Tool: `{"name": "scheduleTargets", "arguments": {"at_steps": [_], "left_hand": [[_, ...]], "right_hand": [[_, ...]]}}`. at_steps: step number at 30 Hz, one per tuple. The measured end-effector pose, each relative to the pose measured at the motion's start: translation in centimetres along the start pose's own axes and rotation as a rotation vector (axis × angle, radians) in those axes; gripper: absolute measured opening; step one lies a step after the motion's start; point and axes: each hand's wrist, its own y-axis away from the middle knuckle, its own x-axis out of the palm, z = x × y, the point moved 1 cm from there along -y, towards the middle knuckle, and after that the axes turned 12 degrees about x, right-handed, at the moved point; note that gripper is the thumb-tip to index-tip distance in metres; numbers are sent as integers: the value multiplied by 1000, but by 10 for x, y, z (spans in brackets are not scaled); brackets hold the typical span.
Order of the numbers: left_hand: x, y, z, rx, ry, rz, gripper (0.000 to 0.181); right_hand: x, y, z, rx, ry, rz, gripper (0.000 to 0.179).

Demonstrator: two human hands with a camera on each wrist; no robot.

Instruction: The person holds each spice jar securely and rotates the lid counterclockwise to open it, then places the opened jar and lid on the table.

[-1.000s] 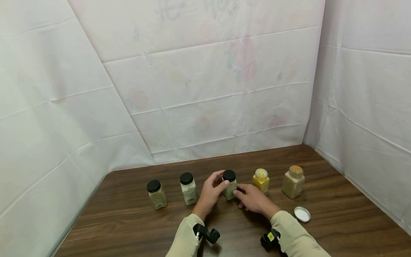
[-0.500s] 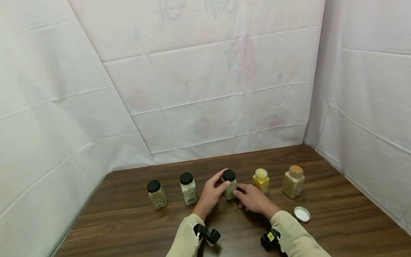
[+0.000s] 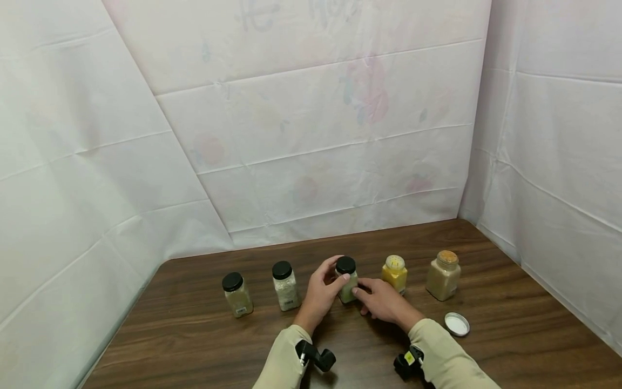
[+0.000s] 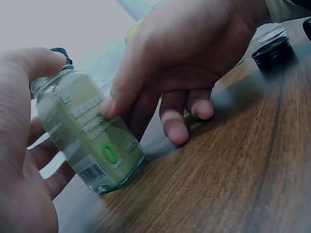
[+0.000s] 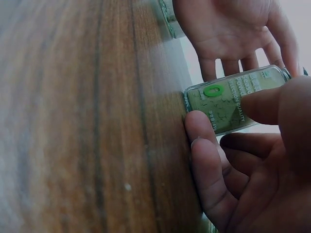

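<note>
A glass spice jar [image 3: 348, 291] of pale green powder stands between my hands, its black lid [image 3: 345, 264] on. My left hand [image 3: 318, 294] holds it near the top, thumb across the lid's lower edge and the other fingers behind the jar. Lower down, my right hand [image 3: 386, 303] grips the jar's body, thumb on the front. In the left wrist view the jar's printed label [image 4: 99, 131] faces the camera and the jar looks tilted with that view. The right wrist view shows the right thumb [image 5: 262, 106] over the label, with fingertips at the base.
Left of my hands stand two black-lidded jars, one with whitish contents [image 3: 285, 290] and one greenish [image 3: 238, 299]. To the right are a lidless yellow jar [image 3: 395, 277] and a lidless tan jar [image 3: 443, 281]. A loose lid [image 3: 457, 324] lies inside up by the right sleeve.
My left fingers have shifted slightly around the jar's top, and the left wrist has moved a touch to the right. The right hand keeps its hold; the other jars stay put.
</note>
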Motion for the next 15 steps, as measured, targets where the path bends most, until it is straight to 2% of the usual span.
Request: {"name": "scheduleTargets", "arguments": {"at_steps": [3, 7, 11, 15], "left_hand": [[0, 1, 3, 22, -2, -24, 48], [1, 2, 3, 45, 44, -57, 48], [0, 2, 0, 71, 64, -99, 43], [-1, 1, -8, 69, 52, -142, 38]], "right_hand": [[1, 0, 1, 2, 0, 4, 46], [2, -1, 1, 2, -2, 9, 46], [2, -2, 0, 0, -6, 5, 47], [2, 0, -2, 22, -14, -12, 48]]}}
